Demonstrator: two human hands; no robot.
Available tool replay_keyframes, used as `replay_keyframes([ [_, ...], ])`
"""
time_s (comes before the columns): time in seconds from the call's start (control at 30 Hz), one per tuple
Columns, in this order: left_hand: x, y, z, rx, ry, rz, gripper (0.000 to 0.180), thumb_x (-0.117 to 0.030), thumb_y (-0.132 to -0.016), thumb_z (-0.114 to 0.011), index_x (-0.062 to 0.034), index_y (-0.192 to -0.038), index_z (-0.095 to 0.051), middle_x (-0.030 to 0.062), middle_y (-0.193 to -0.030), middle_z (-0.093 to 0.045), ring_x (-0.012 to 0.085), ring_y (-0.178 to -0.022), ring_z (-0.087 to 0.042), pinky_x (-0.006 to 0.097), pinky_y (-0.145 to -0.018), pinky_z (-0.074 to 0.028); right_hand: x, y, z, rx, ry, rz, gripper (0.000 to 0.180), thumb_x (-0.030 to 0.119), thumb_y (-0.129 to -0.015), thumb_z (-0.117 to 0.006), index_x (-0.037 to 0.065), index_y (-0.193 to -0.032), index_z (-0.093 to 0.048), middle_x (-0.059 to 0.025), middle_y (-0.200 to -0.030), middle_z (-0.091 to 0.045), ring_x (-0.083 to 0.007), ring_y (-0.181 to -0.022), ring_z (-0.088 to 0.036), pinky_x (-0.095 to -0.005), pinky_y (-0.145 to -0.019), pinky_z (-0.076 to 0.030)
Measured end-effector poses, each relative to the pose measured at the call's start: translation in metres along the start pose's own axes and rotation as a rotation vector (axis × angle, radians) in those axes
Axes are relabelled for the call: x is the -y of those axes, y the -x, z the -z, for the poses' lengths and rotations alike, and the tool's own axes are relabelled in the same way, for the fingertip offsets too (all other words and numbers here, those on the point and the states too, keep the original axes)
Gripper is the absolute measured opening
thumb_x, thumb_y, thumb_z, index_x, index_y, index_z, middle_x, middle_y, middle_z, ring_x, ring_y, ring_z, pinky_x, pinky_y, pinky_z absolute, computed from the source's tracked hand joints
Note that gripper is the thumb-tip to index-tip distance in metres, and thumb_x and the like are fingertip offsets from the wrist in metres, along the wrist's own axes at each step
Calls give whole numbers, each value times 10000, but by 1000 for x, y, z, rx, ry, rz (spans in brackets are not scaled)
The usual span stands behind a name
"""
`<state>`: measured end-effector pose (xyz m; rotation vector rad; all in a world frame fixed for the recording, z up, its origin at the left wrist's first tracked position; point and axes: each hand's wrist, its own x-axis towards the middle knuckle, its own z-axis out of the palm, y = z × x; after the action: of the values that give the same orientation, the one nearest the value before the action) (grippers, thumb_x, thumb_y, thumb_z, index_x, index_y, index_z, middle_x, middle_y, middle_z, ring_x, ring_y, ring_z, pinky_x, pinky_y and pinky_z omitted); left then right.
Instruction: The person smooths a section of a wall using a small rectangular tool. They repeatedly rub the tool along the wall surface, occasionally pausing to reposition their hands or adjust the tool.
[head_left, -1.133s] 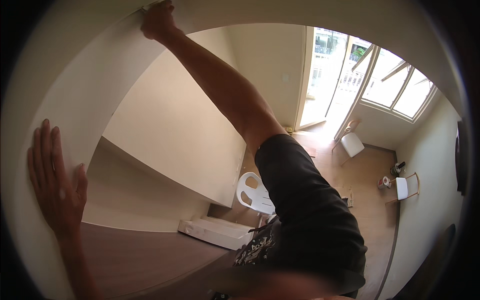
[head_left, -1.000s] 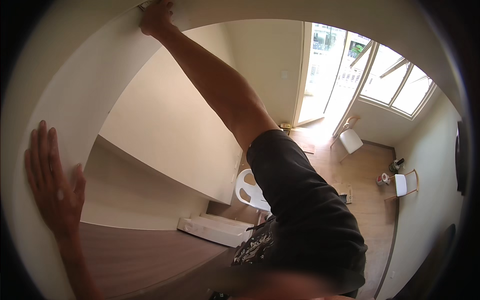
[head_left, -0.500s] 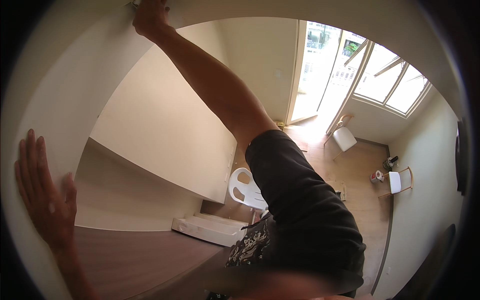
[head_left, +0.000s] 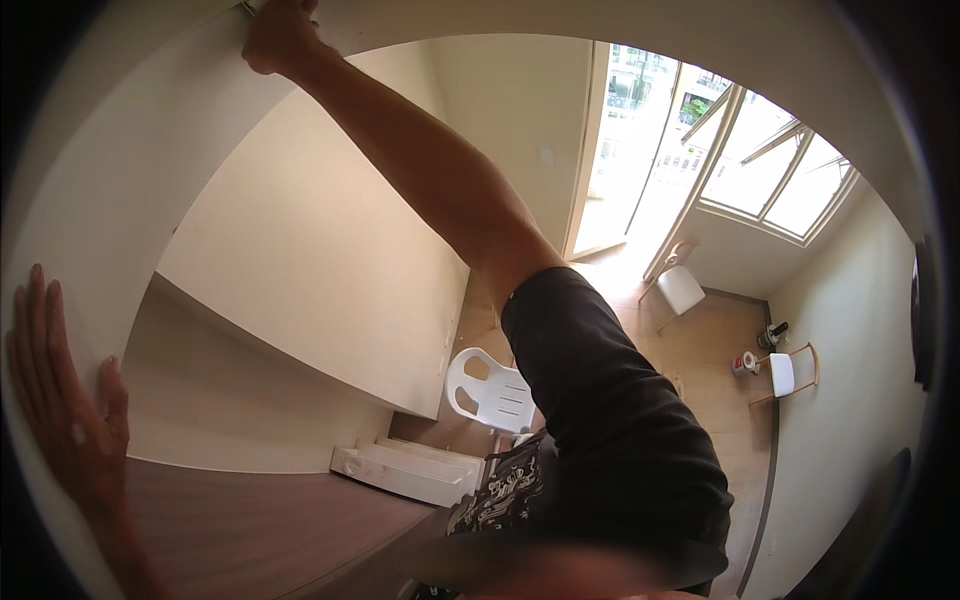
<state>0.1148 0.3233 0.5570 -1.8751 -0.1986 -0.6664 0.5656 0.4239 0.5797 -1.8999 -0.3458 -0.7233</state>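
Observation:
My left hand [head_left: 68,400] lies flat against the pale panel [head_left: 130,180] at the left, its fingers stretched out and pointing up. High at the top left, my right hand [head_left: 283,38] is closed near the line where this panel meets the ceiling [head_left: 400,18]. A small thin metallic bit shows beside its fingers, too little of it to name. The fingertips are partly cut off by the picture's upper rim. My right arm, in a dark short sleeve [head_left: 610,370], reaches up across the middle of the view.
Below is a white plastic seat with cut-outs [head_left: 500,397]. A cream cabinet [head_left: 320,230] and a low white drawer-like box [head_left: 400,475] stand by a brownish surface [head_left: 260,520]. Two white-seated chairs [head_left: 680,288] [head_left: 782,373], a bucket [head_left: 744,364] and a bright open doorway [head_left: 630,150] lie farther right.
The whole view has shifted slightly, so the room and both hands appear a little farther left. My left hand stays flat on the panel, and my right hand stays closed up by the ceiling.

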Motion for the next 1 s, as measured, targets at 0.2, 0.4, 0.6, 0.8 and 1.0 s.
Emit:
replay_keyframes([
  [0.2,1,13,2,54,25,29,589,-285,-1067,-518,-84,-1611,-416,112,-1656,-450,344,-1514,-444,503,-1228,-397,-20,-19,11,322,84,470,633,114,-1010,-604,-204,-1505,-372,-357,-1617,-268,-489,-1353,-434,-553,-1124,-477],
  [0.4,0,2,3,44,-34,5,603,-282,-1055,-528,-83,-1612,-415,104,-1664,-443,345,-1529,-424,507,-1231,-385,-45,-29,13,212,-304,293,708,42,-1017,-564,-197,-1563,-180,-346,-1542,-294,-498,-1358,-417,-615,-1153,-448],
  [0.6,3,12,5,101,-92,2,634,-270,-1021,-537,-70,-1610,-417,111,-1672,-433,338,-1553,-391,538,-1259,-325,-31,20,57,358,-441,348,647,20,-1033,-535,-167,-1555,-203,-305,-1527,-303,-485,-1348,-431,-644,-1149,-453],
  [0.8,-4,-2,6,97,-73,-4,672,-269,-987,-559,-75,-1613,-411,96,-1683,-418,325,-1569,-365,550,-1279,-294,-31,-33,58,397,-251,199,646,188,-1089,-537,-149,-1564,-257,-291,-1575,-328,-465,-1412,-418,-603,-1230,-365],
  [1.0,-7,12,-1,84,-80,36,726,-229,-944,-604,-91,-1625,-391,85,-1701,-389,311,-1580,-345,547,-1302,-266,13,135,106,16,-169,659,716,191,-838,-681,-268,-1348,-475,-400,-1405,-421,-516,-1312,-434,-563,-1068,-528],
])
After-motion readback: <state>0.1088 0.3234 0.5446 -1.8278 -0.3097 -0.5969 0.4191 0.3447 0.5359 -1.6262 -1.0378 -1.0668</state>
